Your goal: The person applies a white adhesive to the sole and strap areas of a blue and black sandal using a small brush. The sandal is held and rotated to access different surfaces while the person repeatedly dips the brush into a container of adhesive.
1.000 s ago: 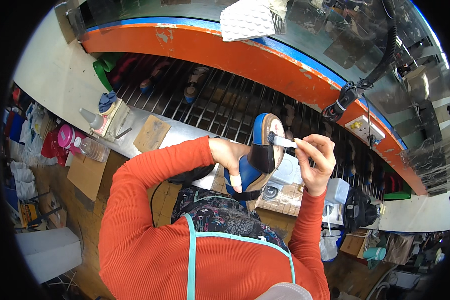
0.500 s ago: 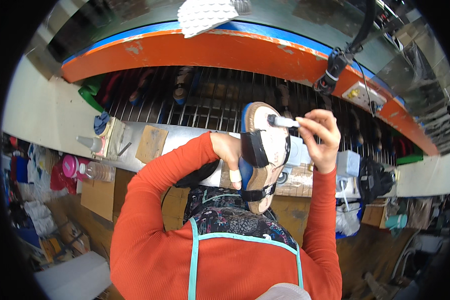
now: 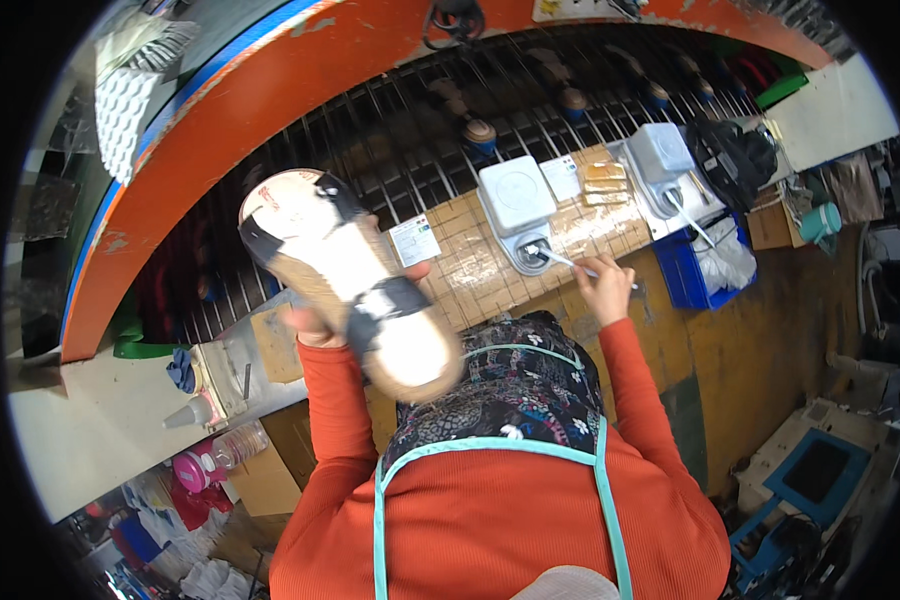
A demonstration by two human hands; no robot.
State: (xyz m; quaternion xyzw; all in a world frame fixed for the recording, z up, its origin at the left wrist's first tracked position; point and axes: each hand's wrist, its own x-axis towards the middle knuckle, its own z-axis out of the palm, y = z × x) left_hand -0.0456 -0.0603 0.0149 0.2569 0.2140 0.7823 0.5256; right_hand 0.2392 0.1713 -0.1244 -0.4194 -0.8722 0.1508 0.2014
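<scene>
A sandal (image 3: 355, 285) with a tan footbed, pale insole and black straps is tilted up at the left of my lap. My left hand (image 3: 315, 328) is closed around it from below, and the sandal hides most of that hand. Farther right, my right hand (image 3: 607, 288) pinches the thin white handle of a brush (image 3: 562, 260). The brush's far end reaches into the round opening of a grey pot (image 3: 530, 252), where its tip cannot be made out. A square grey lid (image 3: 517, 195) stands up behind that opening.
A metal-rod conveyor (image 3: 370, 150) runs behind the bench, carrying several shoes, under an orange frame (image 3: 195, 115). A second grey pot (image 3: 660, 155), a black bag (image 3: 735, 160) and a blue bin (image 3: 692, 275) are at right. A clear bottle (image 3: 242, 442) lies at lower left.
The view has turned to the right. My right hand has taken the brush from the sandal's insole to the grey pot. My left hand has swung the sandal out to the left.
</scene>
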